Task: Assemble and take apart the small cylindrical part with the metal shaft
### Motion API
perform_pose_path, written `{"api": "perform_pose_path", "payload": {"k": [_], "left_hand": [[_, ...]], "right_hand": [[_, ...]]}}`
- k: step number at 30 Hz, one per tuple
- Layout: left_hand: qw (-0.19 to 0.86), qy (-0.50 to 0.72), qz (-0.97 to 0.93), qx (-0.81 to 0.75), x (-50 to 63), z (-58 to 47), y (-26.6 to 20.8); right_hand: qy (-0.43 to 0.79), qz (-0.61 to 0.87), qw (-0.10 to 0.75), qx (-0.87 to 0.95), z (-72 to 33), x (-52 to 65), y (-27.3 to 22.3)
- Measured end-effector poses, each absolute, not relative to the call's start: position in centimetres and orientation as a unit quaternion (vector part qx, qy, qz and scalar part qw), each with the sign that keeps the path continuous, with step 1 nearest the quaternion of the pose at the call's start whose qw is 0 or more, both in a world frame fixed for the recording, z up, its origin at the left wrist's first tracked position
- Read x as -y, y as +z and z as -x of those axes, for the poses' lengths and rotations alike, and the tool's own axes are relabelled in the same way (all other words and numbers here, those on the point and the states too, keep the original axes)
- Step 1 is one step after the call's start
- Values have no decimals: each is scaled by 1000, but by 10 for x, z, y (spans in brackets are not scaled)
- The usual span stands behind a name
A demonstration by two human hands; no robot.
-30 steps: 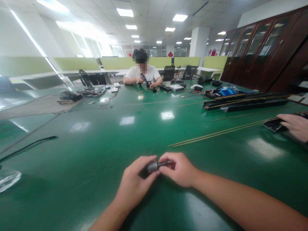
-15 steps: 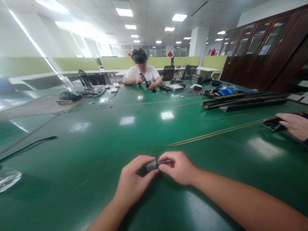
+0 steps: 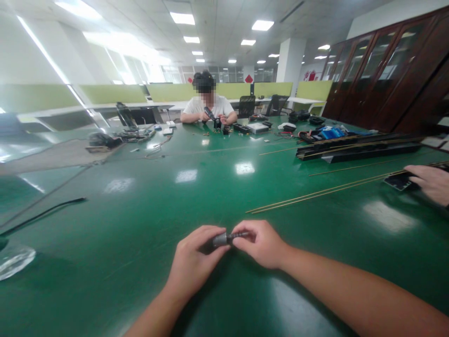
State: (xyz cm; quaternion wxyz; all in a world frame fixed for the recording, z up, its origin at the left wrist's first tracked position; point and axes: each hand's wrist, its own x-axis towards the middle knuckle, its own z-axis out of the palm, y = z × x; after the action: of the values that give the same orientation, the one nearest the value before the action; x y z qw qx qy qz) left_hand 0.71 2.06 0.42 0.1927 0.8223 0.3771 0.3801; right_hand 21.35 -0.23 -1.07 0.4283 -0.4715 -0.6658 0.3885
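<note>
Low in the middle of the head view, my left hand [image 3: 196,257] grips a short grey cylinder [image 3: 220,240] between thumb and fingers. My right hand [image 3: 261,243] pinches a thin dark ridged rod [image 3: 238,235] that lines up with the cylinder's right end. Both pieces lie roughly level, just above the green table [image 3: 140,252]. Whether the rod is fixed to the cylinder I cannot tell, and my fingers cover part of each.
Two long brass-coloured rods [image 3: 298,200] lie beyond my right hand. Another person's hand [image 3: 430,182] rests on a black part at the right. Black channels [image 3: 358,149] lie farther back. A co-worker [image 3: 209,105] sits across, holding a power tool. A black cable [image 3: 45,214] is at left.
My hands and the two pieces stay almost in place. The whole view has shifted very slightly. Across the table, the co-worker's hand on the right has lifted a little.
</note>
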Motion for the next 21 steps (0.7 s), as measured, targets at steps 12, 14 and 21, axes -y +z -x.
{"api": "perform_pose_path", "payload": {"k": [12,14,21], "left_hand": [[192,380,-825,-371,-22,-6,4],[190,378,-827,-370,-22,-6,4],[182,380,-827,-372,-22,-7,5]], "right_hand": [[394,470,436,659,-214,2,-9],[396,468,441,656,-213,2,-10],[400,480,438,646,-214,1,-12]]}}
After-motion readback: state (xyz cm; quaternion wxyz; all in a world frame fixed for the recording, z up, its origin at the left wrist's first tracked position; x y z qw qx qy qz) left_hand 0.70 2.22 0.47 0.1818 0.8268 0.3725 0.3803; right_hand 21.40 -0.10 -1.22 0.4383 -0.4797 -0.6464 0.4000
